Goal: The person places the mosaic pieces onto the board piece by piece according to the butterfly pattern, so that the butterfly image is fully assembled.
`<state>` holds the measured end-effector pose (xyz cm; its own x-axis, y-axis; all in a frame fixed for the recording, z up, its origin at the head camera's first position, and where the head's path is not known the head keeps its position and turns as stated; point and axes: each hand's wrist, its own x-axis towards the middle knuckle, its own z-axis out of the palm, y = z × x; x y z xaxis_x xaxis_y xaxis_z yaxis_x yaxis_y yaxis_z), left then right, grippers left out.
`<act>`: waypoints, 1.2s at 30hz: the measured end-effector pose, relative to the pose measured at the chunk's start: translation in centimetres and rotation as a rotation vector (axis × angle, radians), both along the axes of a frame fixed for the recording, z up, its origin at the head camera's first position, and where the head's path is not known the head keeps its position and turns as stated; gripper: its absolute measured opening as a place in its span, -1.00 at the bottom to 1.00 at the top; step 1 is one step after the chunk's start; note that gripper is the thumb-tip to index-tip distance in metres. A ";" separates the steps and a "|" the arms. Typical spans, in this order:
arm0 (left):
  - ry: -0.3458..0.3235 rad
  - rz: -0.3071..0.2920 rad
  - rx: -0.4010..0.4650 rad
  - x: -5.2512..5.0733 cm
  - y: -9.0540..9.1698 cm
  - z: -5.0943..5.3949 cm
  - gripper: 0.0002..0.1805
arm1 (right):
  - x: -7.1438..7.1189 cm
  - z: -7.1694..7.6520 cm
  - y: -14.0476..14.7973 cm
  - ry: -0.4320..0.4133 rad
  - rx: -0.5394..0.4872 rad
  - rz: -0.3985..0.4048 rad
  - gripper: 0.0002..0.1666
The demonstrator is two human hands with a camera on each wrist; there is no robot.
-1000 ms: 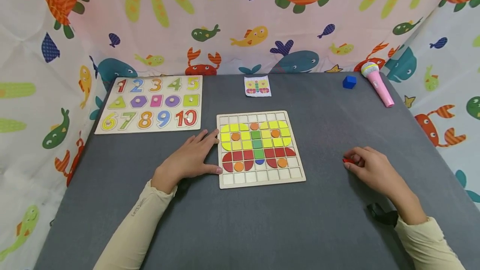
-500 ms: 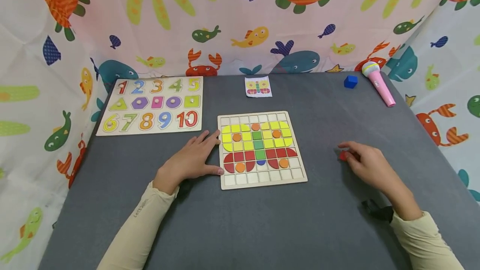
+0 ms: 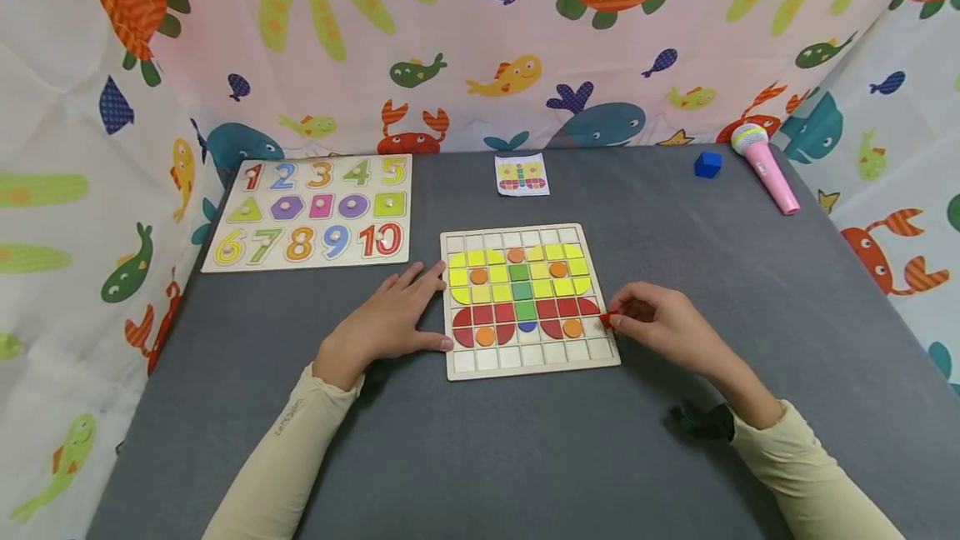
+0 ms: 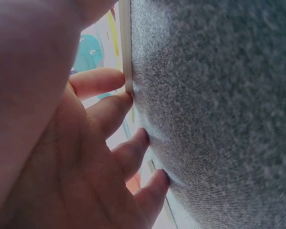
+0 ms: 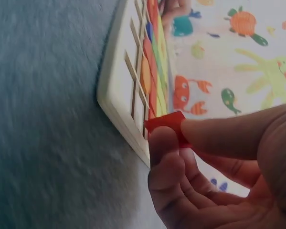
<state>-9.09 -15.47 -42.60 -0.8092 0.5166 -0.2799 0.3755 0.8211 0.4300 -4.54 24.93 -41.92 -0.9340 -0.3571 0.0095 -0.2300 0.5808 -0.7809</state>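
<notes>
A square wooden grid board (image 3: pixel 531 354) lies mid-table, its cells filled with yellow, red, green, orange and blue tiles in a butterfly pattern. My left hand (image 3: pixel 382 323) lies at its left side with fingers and thumb spread, touching the edge; the left wrist view shows the fingertips at a pale wooden edge (image 4: pixel 126 52). Between right thumb and fingers I pinch a small red tile (image 5: pixel 169 123), tilted, a pointed corner toward the board. That right hand (image 3: pixel 671 327) is just off the board's right edge, level with the lower red row.
Beyond the board lies a small butterfly picture card (image 3: pixel 522 174). A wooden number and shape puzzle (image 3: pixel 307 212) is at the back left. Toward the back right are a blue cube (image 3: pixel 708 164) and a pink toy microphone (image 3: pixel 771 173). A patterned curtain (image 3: pixel 450 15) encloses the table.
My right hand has carried the red tile left, from the right part of the table to the board's right edge. The left hand has stayed at the board's left side.
</notes>
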 end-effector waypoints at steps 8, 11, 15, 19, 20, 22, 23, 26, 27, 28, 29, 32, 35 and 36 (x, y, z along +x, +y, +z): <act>0.012 0.008 -0.002 -0.3 -0.3 -0.3 0.07 | -1.0 -1.1 -1.7 0.046 0.071 -0.018 -0.92; 0.015 0.006 0.004 -0.4 -0.3 -0.5 0.06 | -1.3 -1.3 -2.0 0.080 0.107 0.001 -0.96; 0.015 0.009 0.006 -0.3 -0.1 -0.4 0.08 | -1.5 -1.3 -2.1 0.134 0.149 0.025 -0.95; 0.005 0.015 -0.003 -0.2 0.0 -0.3 0.11 | -1.4 -1.8 -2.2 0.187 0.168 0.038 -0.94; 0.004 0.017 -0.006 -0.2 -0.1 -0.3 0.10 | -1.5 -1.9 -2.4 0.189 0.171 0.033 -0.94; 0.004 0.018 -0.009 -0.2 -0.1 -0.2 0.10 | -1.5 -2.1 -2.6 0.184 0.173 0.020 -0.92; 0.006 0.017 -0.008 -0.2 -0.1 -0.2 0.10 | -1.4 -2.0 -2.7 0.179 0.177 0.008 -0.92; 0.009 0.015 -0.006 -0.2 0.0 -0.2 0.09 | -1.2 -1.8 -2.9 0.170 0.188 -0.035 -0.95; 0.008 0.013 -0.008 -0.2 0.0 -0.2 0.09 | -1.0 -1.6 -2.8 0.166 0.192 -0.054 -0.96; 0.006 0.011 -0.010 -0.2 0.0 -0.2 0.09 | -0.9 -1.5 -2.8 0.158 0.190 -0.074 -0.97; 0.003 0.009 -0.013 -0.2 0.0 -0.2 0.08 | -0.8 -1.4 -2.8 0.144 0.185 -0.097 -0.97; -0.003 0.008 -0.013 -0.2 -0.1 -0.1 0.05 | -0.4 -1.0 -2.4 0.081 0.152 -0.158 -0.92; 0.028 0.017 -0.002 -0.3 -0.4 0.2 -0.06 | -0.3 -0.6 -1.9 0.039 0.116 -0.190 -0.84; 0.054 0.026 0.004 -0.3 -0.6 0.3 -0.11 | -0.4 -0.4 -1.7 0.041 0.113 -0.193 -0.81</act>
